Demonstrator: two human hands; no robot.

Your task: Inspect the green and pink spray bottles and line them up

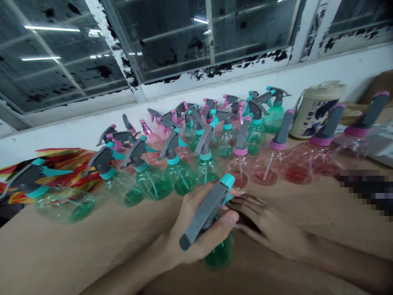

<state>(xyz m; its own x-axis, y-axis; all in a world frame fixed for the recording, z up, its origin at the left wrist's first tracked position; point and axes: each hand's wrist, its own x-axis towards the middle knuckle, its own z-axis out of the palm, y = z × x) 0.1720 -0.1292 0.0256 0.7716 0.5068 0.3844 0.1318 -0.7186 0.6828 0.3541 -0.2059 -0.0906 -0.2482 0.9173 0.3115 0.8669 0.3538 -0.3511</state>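
Note:
My left hand (182, 223) is closed around the neck of a spray bottle (204, 215) with a grey head, a turquoise nozzle and a green body. Its thumb lies along the near side, below the head. The lower body shows beneath the hand, close to the table's near side. To the right of this bottle is my right hand (273, 229), fingers stretched out toward the nozzle and trigger. Whether its fingertips touch the bottle is hard to see. Behind both hands stands a row of green spray bottles (181, 176) and pink spray bottles (267, 168).
More spray bottles crowd back toward the white wall under the windows (199, 37). A cream-coloured jug (316, 110) stands at the back right. Red and yellow patterned cloth (70, 159) lies at the left, and a dark pixelated object (368, 188) is on the wooden table (322, 217).

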